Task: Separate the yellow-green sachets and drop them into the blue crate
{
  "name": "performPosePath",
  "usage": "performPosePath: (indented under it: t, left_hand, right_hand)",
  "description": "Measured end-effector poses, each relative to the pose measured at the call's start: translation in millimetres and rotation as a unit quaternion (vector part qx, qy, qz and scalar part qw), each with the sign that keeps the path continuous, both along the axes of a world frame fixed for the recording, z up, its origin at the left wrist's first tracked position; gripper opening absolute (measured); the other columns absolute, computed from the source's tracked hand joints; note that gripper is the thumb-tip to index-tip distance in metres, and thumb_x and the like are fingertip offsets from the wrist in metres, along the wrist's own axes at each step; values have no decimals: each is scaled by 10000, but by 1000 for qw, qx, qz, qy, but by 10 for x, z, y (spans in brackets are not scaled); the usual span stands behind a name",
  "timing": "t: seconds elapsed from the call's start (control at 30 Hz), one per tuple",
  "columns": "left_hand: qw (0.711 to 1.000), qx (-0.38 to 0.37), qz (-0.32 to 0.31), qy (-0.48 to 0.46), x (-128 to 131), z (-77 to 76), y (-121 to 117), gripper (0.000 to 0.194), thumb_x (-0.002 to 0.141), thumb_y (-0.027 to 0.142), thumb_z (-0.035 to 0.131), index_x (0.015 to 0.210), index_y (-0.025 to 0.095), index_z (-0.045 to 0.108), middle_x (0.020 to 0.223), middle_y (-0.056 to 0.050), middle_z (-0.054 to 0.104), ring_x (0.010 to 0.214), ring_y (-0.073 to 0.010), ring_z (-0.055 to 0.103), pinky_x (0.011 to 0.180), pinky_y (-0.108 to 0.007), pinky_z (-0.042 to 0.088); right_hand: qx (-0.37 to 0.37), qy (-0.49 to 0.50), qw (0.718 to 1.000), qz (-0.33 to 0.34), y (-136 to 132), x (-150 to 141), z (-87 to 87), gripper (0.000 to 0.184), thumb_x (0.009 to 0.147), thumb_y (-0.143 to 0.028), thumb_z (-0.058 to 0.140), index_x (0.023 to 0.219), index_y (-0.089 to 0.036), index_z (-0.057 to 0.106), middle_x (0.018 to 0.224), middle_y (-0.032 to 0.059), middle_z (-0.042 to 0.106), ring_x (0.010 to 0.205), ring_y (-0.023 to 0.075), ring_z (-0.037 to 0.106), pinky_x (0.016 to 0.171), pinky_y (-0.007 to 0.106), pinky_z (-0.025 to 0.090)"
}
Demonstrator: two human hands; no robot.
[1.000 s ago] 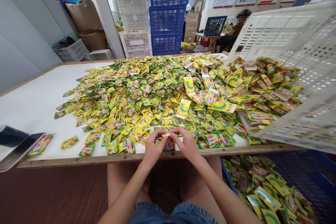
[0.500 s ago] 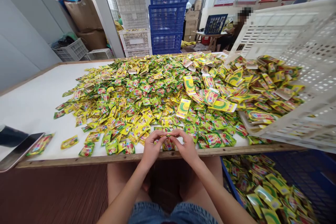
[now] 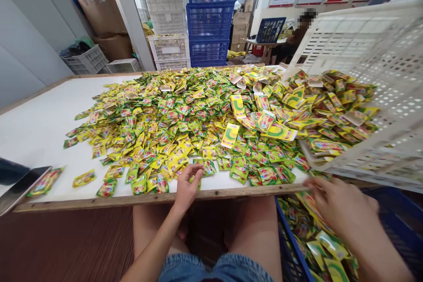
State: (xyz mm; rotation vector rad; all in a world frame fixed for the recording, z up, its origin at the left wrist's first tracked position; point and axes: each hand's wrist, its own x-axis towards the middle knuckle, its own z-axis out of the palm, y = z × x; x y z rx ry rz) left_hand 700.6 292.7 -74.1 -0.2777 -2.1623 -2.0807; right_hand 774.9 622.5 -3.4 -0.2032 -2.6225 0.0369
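My left hand is at the table's front edge, fingers curled and thumb close to the index finger. A bit of green packet shows between them, mostly hidden by the hand. Just beyond the fingertips lies a green and red packet. My right hand, smeared by motion, is over the blue crate below the table's right side. Its closed fingers appear to hold a small box, blurred and partly covered. Yellow-green boxes fill the crate beneath.
A heap of small packets covers much of the white table. A tipped white crate spills boxes at right. A phone and dark cup stand left. Stacked crates and a seated person are behind.
My hands were together at the table edge on a small box. The right hand has swung right and down over the blue crate; the left has moved slightly left.
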Motion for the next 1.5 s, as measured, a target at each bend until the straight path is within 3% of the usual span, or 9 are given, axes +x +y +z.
performPosePath:
  t: [0.1, 0.3, 0.47, 0.7, 0.8, 0.9, 1.1, 1.23, 1.5]
  left_hand:
    - [999, -32, -6, 12, -6, 31, 52, 174, 818, 273, 542, 941, 167, 605, 909, -66, 627, 842, -171, 601, 782, -284, 468]
    - [996, -72, 20, 58, 53, 16, 23, 168, 819, 247, 535, 955, 167, 594, 939, -71, 606, 863, -171, 587, 795, -286, 462]
    - [998, -35, 48, 35, 59, -24, -43, 190, 825, 270, 530, 974, 156, 563, 948, -86, 599, 854, -178, 591, 798, -300, 464]
    - [992, 17, 98, 83, 8, 31, 7, 520, 783, 228, 588, 1261, 206, 385, 1223, -115, 490, 1104, -204, 502, 932, -344, 405]
    - [990, -14, 106, 92, -3, 32, 17, 685, 705, 224, 670, 1314, 221, 357, 1297, -103, 449, 1214, -224, 412, 1004, -349, 336]
    - [998, -40, 42, 5, 1, -23, 1, 374, 694, 282, 678, 1037, 150, 609, 970, -76, 641, 929, -212, 593, 816, -300, 459]
    - [971, 122, 198, -53, -35, -132, -39, 311, 702, 330, 672, 918, 112, 617, 852, -70, 671, 784, -169, 625, 729, -267, 480]
    - [957, 154, 241, -43, -66, -152, -44, 326, 693, 334, 682, 908, 102, 604, 828, -69, 665, 782, -168, 628, 717, -257, 483]
    - [948, 183, 260, -32, -81, -156, -36, 316, 687, 324, 686, 894, 103, 595, 839, -65, 660, 790, -164, 625, 747, -270, 479]
  right_hand:
    - [35, -10, 999, -39, 109, -134, -30, 282, 804, -433, 457, 873, -240, 650, 774, 124, 583, 649, 263, 511, 573, 381, 350]
    - [-103, -8, 982, 157, -894, -1254, -394, 655, 736, -367, 595, 1314, -155, 373, 1345, 182, 346, 1217, 341, 325, 931, 466, 293]
    - [-121, -23, 976, 178, -1162, -1823, -633, 544, 713, -258, 619, 1220, -106, 491, 1306, 223, 405, 1154, 362, 399, 922, 485, 260]
    - [-189, 3, 948, 256, -1230, -1519, -178, 260, 863, -179, 414, 998, -196, 635, 992, 73, 627, 925, 200, 541, 865, 360, 333]
    - [-238, -118, 865, 425, -1484, -1261, 32, 200, 829, -178, 473, 842, -188, 672, 810, 40, 639, 775, 153, 559, 718, 264, 390]
    - [-287, -199, 799, 490, -1686, -1222, 57, 194, 840, -258, 485, 834, -168, 657, 751, 25, 624, 689, 126, 545, 633, 224, 395]
    - [-235, -157, 918, 278, -1658, -1658, -412, 265, 813, -268, 546, 1054, -166, 582, 1026, 70, 592, 945, 176, 519, 836, 298, 372]
    - [-201, -166, 932, 252, -1650, -1724, -684, 466, 637, -229, 715, 1075, -166, 569, 1039, 111, 561, 1034, 264, 453, 886, 395, 310]
    - [-283, -110, 930, 207, -1550, -1719, -623, 199, 788, -316, 538, 907, -157, 537, 822, 36, 588, 767, 167, 518, 707, 278, 375]
